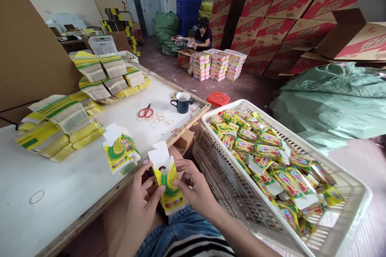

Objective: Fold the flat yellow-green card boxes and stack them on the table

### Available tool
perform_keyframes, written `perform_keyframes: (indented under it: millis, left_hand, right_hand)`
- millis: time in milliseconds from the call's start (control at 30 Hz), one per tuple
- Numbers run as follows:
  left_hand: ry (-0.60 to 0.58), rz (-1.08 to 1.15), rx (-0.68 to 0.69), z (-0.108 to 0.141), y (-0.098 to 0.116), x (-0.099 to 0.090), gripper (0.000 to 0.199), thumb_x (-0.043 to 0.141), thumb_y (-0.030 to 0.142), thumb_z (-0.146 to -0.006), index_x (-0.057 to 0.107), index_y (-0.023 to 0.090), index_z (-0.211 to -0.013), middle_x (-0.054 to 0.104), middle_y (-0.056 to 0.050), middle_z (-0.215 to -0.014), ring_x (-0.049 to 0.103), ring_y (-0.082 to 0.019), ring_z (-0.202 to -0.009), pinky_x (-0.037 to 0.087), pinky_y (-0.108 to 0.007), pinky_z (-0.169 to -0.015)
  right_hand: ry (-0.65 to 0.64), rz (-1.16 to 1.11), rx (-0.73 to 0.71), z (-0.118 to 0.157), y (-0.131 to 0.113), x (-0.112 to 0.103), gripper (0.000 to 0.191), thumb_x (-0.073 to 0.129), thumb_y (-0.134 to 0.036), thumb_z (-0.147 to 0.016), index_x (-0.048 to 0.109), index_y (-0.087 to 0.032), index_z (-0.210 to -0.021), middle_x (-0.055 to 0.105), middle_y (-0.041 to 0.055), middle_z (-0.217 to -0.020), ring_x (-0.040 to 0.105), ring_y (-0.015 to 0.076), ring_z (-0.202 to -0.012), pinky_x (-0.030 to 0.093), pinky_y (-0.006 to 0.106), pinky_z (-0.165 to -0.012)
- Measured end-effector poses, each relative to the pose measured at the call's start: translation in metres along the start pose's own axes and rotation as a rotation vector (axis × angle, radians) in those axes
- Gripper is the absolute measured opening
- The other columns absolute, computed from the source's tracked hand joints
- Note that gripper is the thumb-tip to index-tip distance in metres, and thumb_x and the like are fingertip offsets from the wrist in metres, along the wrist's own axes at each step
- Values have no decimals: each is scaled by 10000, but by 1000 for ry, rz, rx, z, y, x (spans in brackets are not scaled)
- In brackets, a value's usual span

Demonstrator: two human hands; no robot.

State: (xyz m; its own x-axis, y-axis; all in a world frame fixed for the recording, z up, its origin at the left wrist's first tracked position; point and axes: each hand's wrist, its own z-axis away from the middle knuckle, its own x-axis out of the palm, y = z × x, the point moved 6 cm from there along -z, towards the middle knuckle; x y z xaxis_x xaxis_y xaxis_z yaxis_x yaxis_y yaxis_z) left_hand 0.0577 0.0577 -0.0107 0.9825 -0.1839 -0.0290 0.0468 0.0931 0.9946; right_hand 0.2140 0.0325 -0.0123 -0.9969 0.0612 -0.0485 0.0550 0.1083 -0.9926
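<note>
White table (66, 176). Crate (247, 190), right of table: heaped formed cartons (268, 150), apparently finished. Flat stacks (66, 114), on table: many, seemingly unworked. Left hand (141, 196), right hand (196, 184), beside table: together pinching one yellow-green carton (167, 184).

Cartons (267, 151) lie in the crate (223, 160), right of the table (72, 184) bearing a mug (183, 104).

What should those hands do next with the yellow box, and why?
Perhaps squeeze the yellow box gently at its edges to open it out: the left hand and right hand already hold its sides, and the boxes in the white crate look chunky, not flat.
</note>
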Motion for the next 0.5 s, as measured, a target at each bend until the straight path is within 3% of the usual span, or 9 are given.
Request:
perform_keyframes:
  millis: [100,200,300,400,467,500]
  left_hand:
    - [-156,13,-34,3,1,3,501,643,318,-834,424,274,-1283,563,-99,-1376,618,-255,-1153,532,-324,-885]
    - [-305,11,-96,8,-5,7,381,627,310,-852,469,255,-1195,693,-90,-1181,659,-259,-1066,539,-320,-819]
    - [-362,66,-130,12,-10,12,347,629,299,-854,460,254,-1155,707,-90,-1138,674,-259,-1022,533,-316,-785]
    - [-356,169,-149,12,-13,17,616,644,286,-846,295,293,-1353,692,-103,-1169,664,-261,-1049,529,-340,-818]
    - [-384,226,-173,13,-13,21,805,654,281,-838,128,313,-1447,690,-112,-1177,660,-266,-1062,531,-364,-838]
    - [-411,234,-186,13,-13,23,820,657,280,-835,124,308,-1458,689,-117,-1181,657,-269,-1068,533,-373,-844]
  right_hand:
    - [-99,-13,-9,-2,-6,-3,345,589,-328,-890,549,-238,-1220,627,38,-1009,552,111,-673,434,218,-590]
    - [-217,-38,16,-5,-11,-6,289,580,-418,-893,639,-184,-1052,663,36,-898,568,129,-694,442,234,-626]
    - [-226,14,16,-8,-13,-12,359,543,-486,-902,688,-159,-873,658,29,-760,556,138,-671,433,241,-621]
    - [-186,89,-19,-9,-14,-14,390,507,-487,-922,698,-163,-817,654,39,-745,567,151,-687,439,254,-633]
    - [-145,83,-37,-9,-14,-15,324,523,-459,-921,679,-176,-956,669,54,-832,594,164,-738,457,267,-662]
    - [-124,70,-32,-10,-14,-16,314,537,-445,-917,646,-187,-1059,670,56,-864,603,168,-753,464,270,-665]
